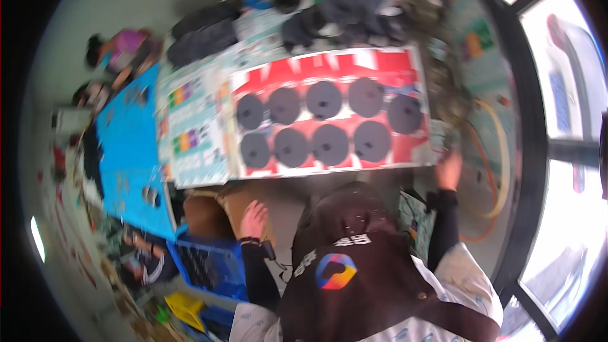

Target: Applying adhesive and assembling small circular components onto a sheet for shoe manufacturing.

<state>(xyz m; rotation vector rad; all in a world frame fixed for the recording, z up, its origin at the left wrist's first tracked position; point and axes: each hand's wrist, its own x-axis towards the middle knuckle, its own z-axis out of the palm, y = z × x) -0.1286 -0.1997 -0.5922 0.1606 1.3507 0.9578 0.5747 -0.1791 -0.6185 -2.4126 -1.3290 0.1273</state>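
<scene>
Several dark grey round discs (330,145) lie in two rows on a red and white printed board (399,63) on the table in front of me. My left hand (253,218) hangs below the table's near edge, beside a brown cardboard box (209,212). It is empty, its fingers a little apart. At the table's near right corner is my right hand (449,170), reaching forward. Its fingers are blurred against the clutter there, so I cannot make out whether they hold anything.
Dark cloth-like bundles (345,16) lie along the table's far side. A blue-topped table (126,145) runs along the left, with other people beside it. A blue crate (212,269) stands at lower left. An orange hose (484,171) hangs near the right wall.
</scene>
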